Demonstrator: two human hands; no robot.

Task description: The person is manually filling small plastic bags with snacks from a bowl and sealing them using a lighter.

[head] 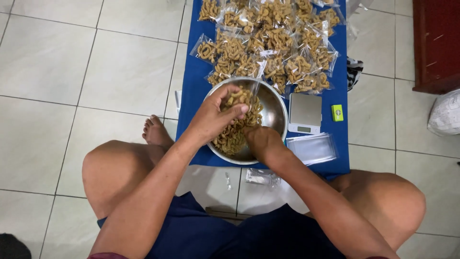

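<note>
A steel bowl [275,111] of small curled brown snacks [229,139] rests on a blue mat [194,86] on the tiled floor. Over the bowl my left hand [213,115] holds a clear plastic bag [247,98] partly filled with snacks. Down in the bowl my right hand [261,141] is closed among the snacks, its fingers hidden. My bare knees frame the bowl on both sides.
Several filled snack bags [273,43] are piled at the far end of the mat. A small digital scale [305,112], a green lighter-like box [337,112] and a stack of empty clear bags [314,147] lie right of the bowl. A dark red cabinet [436,43] stands at the right.
</note>
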